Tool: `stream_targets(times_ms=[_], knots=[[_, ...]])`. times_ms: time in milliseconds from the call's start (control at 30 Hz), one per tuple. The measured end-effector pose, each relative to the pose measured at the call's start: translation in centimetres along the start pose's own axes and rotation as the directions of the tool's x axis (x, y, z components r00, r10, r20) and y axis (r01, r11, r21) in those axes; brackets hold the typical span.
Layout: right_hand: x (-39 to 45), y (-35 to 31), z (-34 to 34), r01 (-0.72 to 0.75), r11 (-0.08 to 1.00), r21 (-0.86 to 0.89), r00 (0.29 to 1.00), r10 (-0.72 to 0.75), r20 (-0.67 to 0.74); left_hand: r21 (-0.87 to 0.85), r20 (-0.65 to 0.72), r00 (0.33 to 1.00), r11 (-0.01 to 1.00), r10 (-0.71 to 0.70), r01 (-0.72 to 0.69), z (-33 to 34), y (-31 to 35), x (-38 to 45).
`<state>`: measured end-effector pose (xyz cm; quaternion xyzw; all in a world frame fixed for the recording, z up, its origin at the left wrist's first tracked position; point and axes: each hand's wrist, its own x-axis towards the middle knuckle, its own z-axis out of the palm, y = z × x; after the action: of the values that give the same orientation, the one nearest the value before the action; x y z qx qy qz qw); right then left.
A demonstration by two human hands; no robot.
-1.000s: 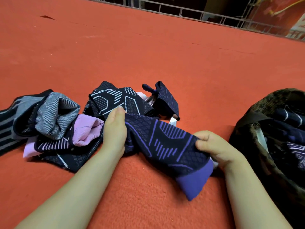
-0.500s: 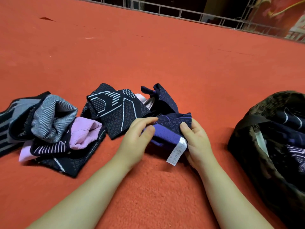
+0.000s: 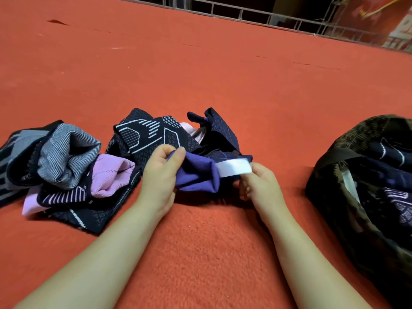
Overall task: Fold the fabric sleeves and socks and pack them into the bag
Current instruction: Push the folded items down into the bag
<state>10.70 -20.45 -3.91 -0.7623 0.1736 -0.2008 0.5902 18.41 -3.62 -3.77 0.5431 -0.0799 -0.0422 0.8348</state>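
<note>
I hold a folded dark sleeve with a purple cuff [image 3: 196, 177] just above the red carpet. My left hand [image 3: 161, 175] pinches the cuff's left edge between thumb and fingers. My right hand [image 3: 256, 181] grips the sleeve's right end, where a white label [image 3: 233, 167] sticks out. Behind it lies a black sleeve with white lines [image 3: 147, 134] and a navy piece [image 3: 219, 130]. To the left sits a heap with a grey striped sock [image 3: 66, 152] and a pink-lined sleeve [image 3: 109, 175]. The camouflage bag [image 3: 334, 197] stands open at the right with dark folded pieces inside.
Red carpet [image 3: 200, 63] covers the whole floor. A white metal railing [image 3: 245, 14] runs along the far edge, with dark space behind it.
The long purple-patterned sleeve has been folded over into a short bundle. My hands came together on it, and the white label now points right instead of hanging down.
</note>
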Motion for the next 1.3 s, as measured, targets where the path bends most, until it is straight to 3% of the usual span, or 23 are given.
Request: stream_targets(times_ms=[67,133,167,200,267,333,400,467,533,667,733,833,900,967,1067,1133,1233,1300], knots=[[0.1,0.2,-0.5,0.166,0.982,-0.09,0.977,-0.176,-0.119,-0.036,0.025,0.999,0.999,-0.022,0.023,-0.1,0.4,0.0],[0.0,-0.2,-0.9,0.265,0.964,0.025,0.937,-0.251,-0.243,-0.108,0.164,0.982,0.988,-0.096,0.114,0.0,0.2,-0.4],[-0.1,-0.2,-0.8,0.312,0.947,0.082,0.929,-0.285,-0.237,-0.118,0.245,0.961,0.98,-0.124,0.157,0.0,0.1,-0.7],[-0.3,-0.1,-0.3,0.347,0.933,0.092,0.93,-0.33,-0.164,-0.113,0.316,0.937,0.975,-0.146,0.19,0.1,-0.1,-1.0],[-0.7,0.1,0.8,0.358,0.933,0.023,0.927,-0.359,0.114,-0.113,0.396,0.901,0.964,-0.178,0.241,0.3,-0.4,-1.4],[-1.2,0.6,1.9,0.376,0.903,-0.208,0.882,-0.28,0.38,-0.112,0.419,0.886,0.956,-0.201,0.27,0.3,-0.4,-1.4],[-1.2,0.2,2.1,0.376,0.86,-0.345,0.884,-0.222,0.411,-0.105,0.391,0.9,0.962,-0.193,0.252,0.3,-0.3,-1.2],[-1.6,-0.3,2.2,0.299,0.875,-0.381,0.917,-0.153,0.369,-0.114,0.327,0.93,0.97,-0.169,0.216,0.4,-0.4,-1.2],[-1.7,-0.6,2.6,0.306,0.854,-0.421,0.934,-0.184,0.306,-0.148,0.223,0.965,0.974,-0.138,0.174,0.6,-0.6,-1.1],[-1.0,-1.0,1.9,0.1,0.939,-0.329,0.994,-0.112,-0.018,-0.184,0.104,0.992,0.979,-0.074,0.092,0.0,-0.1,-0.3],[-0.8,-0.7,0.8,0.041,0.958,-0.284,0.98,-0.094,-0.176,-0.176,0.128,0.992,0.984,-0.011,0.033,-0.4,0.0,-0.2],[-0.8,-0.3,0.5,0.052,0.95,-0.308,0.952,-0.14,-0.272,-0.047,0.338,0.934,0.994,0.111,-0.101,0.1,-0.6,-1.8],[-0.9,-0.3,1.2,0.089,0.958,-0.274,0.972,-0.144,-0.188,0.057,0.465,0.882,0.992,0.07,-0.108,0.9,-1.0,-3.0],[-1.3,-0.5,1.9,0.131,0.975,-0.179,0.986,-0.146,-0.078,0.117,0.493,0.87,0.992,-0.023,-0.04,1.3,-1.5,-3.5],[-2.0,-0.7,2.5,0.026,0.996,0.083,0.999,-0.028,0.017,0.13,0.445,0.891,0.991,-0.092,0.037,1.0,-1.8,-3.1],[-2.2,-0.5,2.7,-0.014,0.977,0.211,0.988,-0.019,0.155,0.15,0.414,0.908,0.989,-0.068,0.005,0.7,-1.6,-2.9],[-2.5,-0.5,3.2,-0.029,0.971,0.237,0.953,-0.045,0.301,0.203,0.37,0.929,0.978,-0.025,-0.055,0.8,-1.3,-2.8],[-2.4,-0.5,3.3,-0.047,0.962,0.269,0.944,-0.045,0.326,0.259,0.302,0.953,0.964,-0.025,-0.056,0.9,-1.1,-2.7]])
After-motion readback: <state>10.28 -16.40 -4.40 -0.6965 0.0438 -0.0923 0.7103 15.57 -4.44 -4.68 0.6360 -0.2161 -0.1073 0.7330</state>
